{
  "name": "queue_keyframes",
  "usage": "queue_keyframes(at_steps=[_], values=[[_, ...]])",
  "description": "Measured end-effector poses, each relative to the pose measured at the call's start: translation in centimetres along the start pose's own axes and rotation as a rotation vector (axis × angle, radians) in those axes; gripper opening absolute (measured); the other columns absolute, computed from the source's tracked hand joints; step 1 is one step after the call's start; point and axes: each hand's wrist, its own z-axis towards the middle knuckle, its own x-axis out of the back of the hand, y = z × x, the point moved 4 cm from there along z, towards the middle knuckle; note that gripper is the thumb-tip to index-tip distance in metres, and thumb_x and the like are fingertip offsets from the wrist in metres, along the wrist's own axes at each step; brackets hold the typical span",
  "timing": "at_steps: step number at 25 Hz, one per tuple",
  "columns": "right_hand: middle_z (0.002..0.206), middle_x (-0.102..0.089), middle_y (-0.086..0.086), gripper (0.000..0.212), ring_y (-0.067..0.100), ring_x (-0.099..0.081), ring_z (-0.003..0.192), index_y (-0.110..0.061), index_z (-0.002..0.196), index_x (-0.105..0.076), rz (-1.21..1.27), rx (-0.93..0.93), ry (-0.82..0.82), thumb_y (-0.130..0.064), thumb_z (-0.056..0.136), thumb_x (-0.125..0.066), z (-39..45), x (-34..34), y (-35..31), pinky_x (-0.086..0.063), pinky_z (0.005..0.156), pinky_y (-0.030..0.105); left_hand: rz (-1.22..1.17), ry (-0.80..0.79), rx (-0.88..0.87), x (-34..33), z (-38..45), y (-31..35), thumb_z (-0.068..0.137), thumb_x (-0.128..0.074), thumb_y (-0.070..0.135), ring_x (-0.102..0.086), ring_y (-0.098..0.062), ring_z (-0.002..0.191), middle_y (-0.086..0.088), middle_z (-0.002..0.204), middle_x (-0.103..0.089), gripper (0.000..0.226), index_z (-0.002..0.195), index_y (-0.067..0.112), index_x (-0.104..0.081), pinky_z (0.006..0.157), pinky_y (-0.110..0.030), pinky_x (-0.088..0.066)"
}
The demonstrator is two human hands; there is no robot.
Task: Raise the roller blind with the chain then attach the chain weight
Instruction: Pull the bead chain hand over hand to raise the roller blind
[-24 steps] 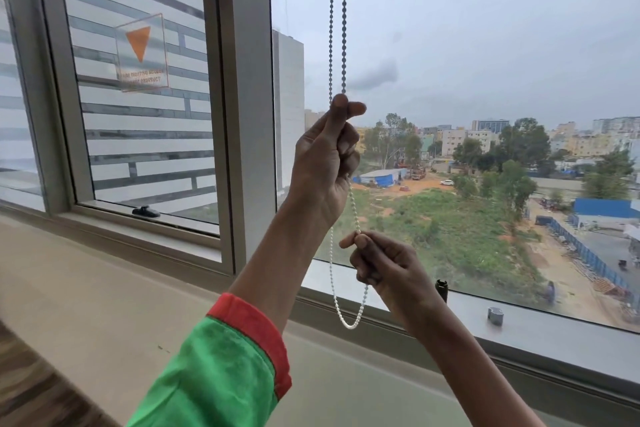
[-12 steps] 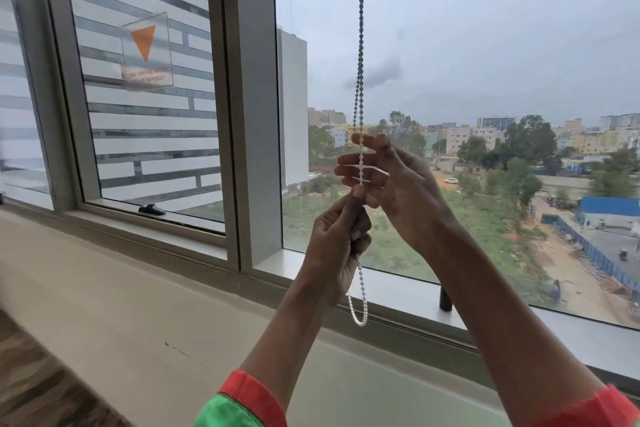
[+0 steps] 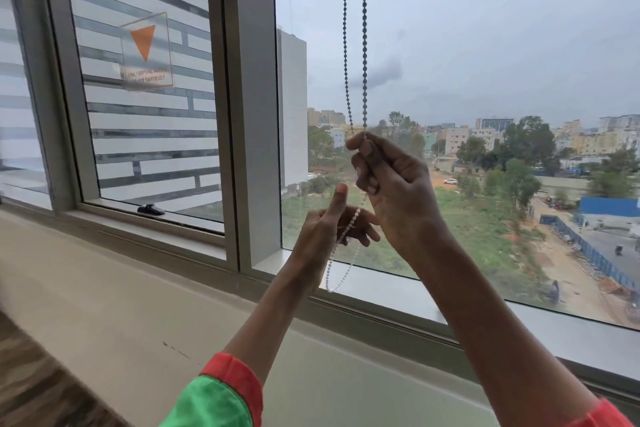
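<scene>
The bead chain [image 3: 363, 45] hangs in two strands in front of the window glass. My right hand [image 3: 394, 191] is closed around both strands at skyline height. Below it the chain's white lower loop [image 3: 334, 282] dangles just above the sill. My left hand [image 3: 329, 229] sits lower and to the left of the right hand. Its thumb points up and its fingers are spread, with the chain running loosely past them and no pinch on it. Neither the blind nor a chain weight is in view.
A wide grey mullion [image 3: 256, 114] stands just left of the chain. The left pane carries an orange triangle sticker [image 3: 145, 48] and a black latch [image 3: 150, 210]. A deep beige ledge [image 3: 138, 305] runs under the window.
My right hand rose from below the left to above it and closed on the chain. My left hand dropped and opened its pinch. The loop now swings slightly left.
</scene>
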Motion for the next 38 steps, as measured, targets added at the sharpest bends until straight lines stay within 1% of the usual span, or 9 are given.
queue_keyframes(at_steps=[3,5,10,13,16,20,28,36,38], values=[[0.055,-0.05,-0.007,0.017,0.003,-0.04,0.049,-0.015,0.083,-0.071,0.049,-0.031,0.01,-0.014,0.084,-0.054,-1.5,0.7,1.2,-0.037,0.049,0.013,-0.064,0.057,-0.039,0.1,1.8,2.1,0.095,-0.033,0.049,-0.069,-0.012,0.082,-0.001,0.084,-0.075,0.05,0.086,0.021,-0.073,0.08,-0.034,-0.048],[0.057,-0.052,-0.007,0.017,0.004,-0.039,0.052,-0.014,0.085,-0.072,0.035,-0.044,0.003,-0.015,0.082,-0.055,-2.4,1.1,2.0,-0.034,0.051,0.013,-0.147,0.043,-0.093,-0.3,2.9,4.4,0.097,-0.032,0.047,-0.07,-0.016,0.091,-0.003,0.092,-0.075,0.049,0.095,0.018,-0.072,0.08,-0.03,-0.053],[0.059,-0.058,-0.013,0.013,0.001,-0.043,0.054,-0.011,0.085,-0.069,-0.05,-0.094,0.011,-0.012,0.087,-0.056,-5.2,2.8,4.5,-0.036,0.054,0.009,-0.28,-0.004,-0.215,-1.3,4.8,9.9,0.098,-0.034,0.042,-0.068,-0.015,0.074,-0.004,0.079,-0.071,0.047,0.104,0.007,-0.066,0.066,-0.025,-0.054],[0.057,-0.054,-0.011,0.017,0.003,-0.042,0.054,-0.015,0.082,-0.073,-0.094,-0.134,0.032,-0.015,0.085,-0.056,-6.4,3.6,6.1,-0.036,0.054,0.01,-0.378,0.048,-0.187,-1.8,5.1,10.6,0.097,-0.043,0.037,-0.041,-0.006,0.045,0.006,0.051,-0.052,0.036,0.089,0.012,-0.067,0.044,-0.019,-0.031],[0.056,-0.052,-0.01,0.017,0.004,-0.042,0.053,-0.015,0.084,-0.073,-0.109,-0.175,0.025,-0.016,0.085,-0.056,-7.0,4.1,7.2,-0.035,0.053,0.01,-0.463,0.077,-0.162,-1.9,4.8,9.5,0.097,-0.046,0.031,-0.021,-0.005,0.039,0.01,0.042,-0.033,0.034,0.069,0.016,-0.059,0.037,-0.018,-0.019],[0.061,-0.058,-0.006,0.02,0.008,-0.044,0.054,-0.012,0.09,-0.074,-0.146,-0.252,0.007,-0.027,0.084,-0.061,-7.3,5.5,8.0,-0.038,0.054,0.015,-0.493,0.02,-0.174,-1.7,3.8,7.3,0.097,-0.045,0.03,-0.022,-0.003,0.039,0.01,0.046,-0.032,0.035,0.066,0.018,-0.057,0.036,-0.015,-0.02],[0.082,-0.075,0.005,0.038,0.017,-0.069,0.077,-0.006,0.092,-0.072,0.006,-0.27,0.027,-0.033,0.089,-0.046,-3.3,4.9,4.4,-0.056,0.076,0.029,-0.487,-0.01,-0.105,-2.3,0.9,2.9,0.091,-0.049,0.033,-0.019,-0.01,0.045,0.01,0.043,-0.033,0.033,0.063,0.02,-0.061,0.044,-0.02,-0.021],[0.086,-0.067,0.016,0.037,0.021,-0.067,0.073,0.006,0.11,-0.06,0.054,-0.15,-0.01,-0.023,0.099,-0.039,2.8,0.5,-2.1,-0.058,0.073,0.03,-0.476,-0.045,-0.054,-2.8,-0.7,0.4,0.086,-0.052,0.036,-0.022,-0.006,0.045,0.004,0.055,-0.029,0.026,0.068,0.019,-0.059,0.043,-0.016,-0.023],[0.075,-0.067,0.011,0.034,0.015,-0.062,0.06,0.005,0.108,-0.061,0.073,-0.157,0.003,-0.022,0.098,-0.042,3.8,-0.5,-2.9,-0.055,0.061,0.025,-0.452,-0.062,-0.052,-2.7,-1.1,-0.1,0.087,-0.052,0.037,-0.025,-0.005,0.045,0.006,0.054,-0.031,0.028,0.066,0.02,-0.059,0.042,-0.015,-0.025]])
